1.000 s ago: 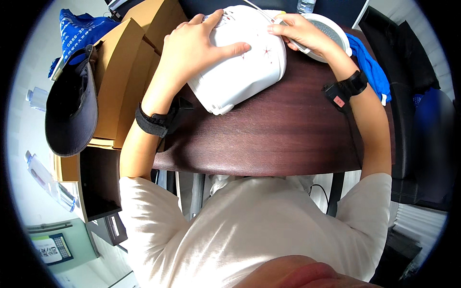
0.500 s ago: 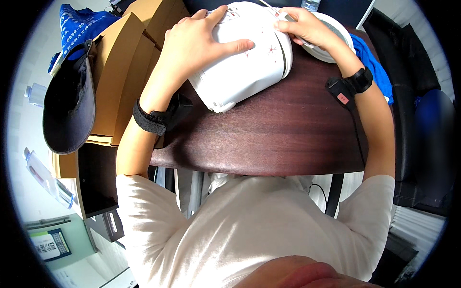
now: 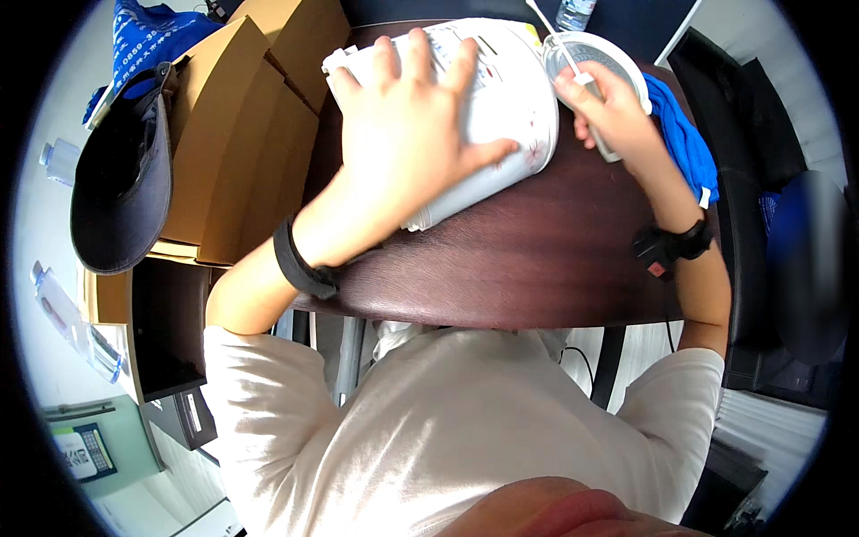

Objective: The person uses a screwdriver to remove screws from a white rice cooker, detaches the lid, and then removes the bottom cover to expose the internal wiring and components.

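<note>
A white rounded appliance with small red flower prints, rice-cooker-like, lies on its side on the dark brown table. My left hand lies across it with fingers spread, pressing on its upper surface. To the right of the appliance, my right hand is closed around the pale handle of a screwdriver. Its thin shaft points up and to the left, clear of the appliance. Behind that hand stands a round white bowl-like part with a grey inside, partly covered by the hand.
Cardboard boxes are stacked at the left, with a dark cap hung against them and a blue bag behind. A blue cloth lies at the table's right edge. A water bottle stands at the back.
The appliance has turned and shifted slightly nearer. My left hand has slid toward its middle with fingers spread wider. My right hand has drawn away rightward with the screwdriver.
</note>
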`<action>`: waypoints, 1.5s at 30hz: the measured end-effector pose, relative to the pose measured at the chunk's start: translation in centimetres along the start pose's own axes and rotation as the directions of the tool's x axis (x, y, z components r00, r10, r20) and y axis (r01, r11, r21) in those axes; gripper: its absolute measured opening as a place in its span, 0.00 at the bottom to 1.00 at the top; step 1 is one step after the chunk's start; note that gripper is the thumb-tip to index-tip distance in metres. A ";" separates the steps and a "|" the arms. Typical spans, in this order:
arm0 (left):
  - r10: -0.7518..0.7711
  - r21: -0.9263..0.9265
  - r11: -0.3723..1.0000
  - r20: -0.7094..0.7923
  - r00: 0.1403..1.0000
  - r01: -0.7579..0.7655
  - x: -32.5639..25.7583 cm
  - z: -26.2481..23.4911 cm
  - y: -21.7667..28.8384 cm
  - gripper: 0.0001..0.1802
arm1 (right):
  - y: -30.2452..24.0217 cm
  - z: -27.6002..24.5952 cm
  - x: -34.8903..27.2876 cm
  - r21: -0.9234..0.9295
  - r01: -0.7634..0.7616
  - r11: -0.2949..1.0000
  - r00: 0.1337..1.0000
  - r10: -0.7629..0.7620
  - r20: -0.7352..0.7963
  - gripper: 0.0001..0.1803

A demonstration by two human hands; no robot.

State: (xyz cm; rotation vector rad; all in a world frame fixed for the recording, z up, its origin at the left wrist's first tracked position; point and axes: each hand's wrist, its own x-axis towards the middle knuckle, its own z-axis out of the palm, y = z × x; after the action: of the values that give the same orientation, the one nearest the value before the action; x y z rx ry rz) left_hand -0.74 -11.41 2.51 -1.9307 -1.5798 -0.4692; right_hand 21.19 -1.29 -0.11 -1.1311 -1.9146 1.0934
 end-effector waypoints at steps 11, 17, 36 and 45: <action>0.203 -0.012 0.979 -0.102 0.974 -0.206 -5.3 1.1 -0.2 0.44 | 5.2 4.6 -3.9 0.220 0.242 0.945 0.969 -0.245 -0.014 0.37; 0.124 0.081 0.989 -0.022 0.992 -0.122 -3.8 1.9 -0.4 0.47 | 4.2 4.2 -0.3 0.092 0.151 0.984 0.988 -0.152 0.012 0.33; 0.046 -0.049 0.998 -0.070 0.996 -0.049 -2.0 0.2 -0.4 0.52 | 0.2 0.7 -12.2 -0.155 0.030 0.988 0.998 -0.022 0.052 0.10; 0.113 -0.219 0.971 0.071 0.991 -0.095 1.2 -1.5 -2.9 0.38 | 0.3 1.9 -14.3 -0.293 0.102 0.951 0.994 -0.112 -0.016 0.12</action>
State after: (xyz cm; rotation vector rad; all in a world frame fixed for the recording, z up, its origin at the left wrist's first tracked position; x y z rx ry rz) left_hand -3.16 -11.13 5.05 -2.2103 -1.5214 -0.5417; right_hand 25.67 -14.73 -2.89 -1.1762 -2.1339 0.7445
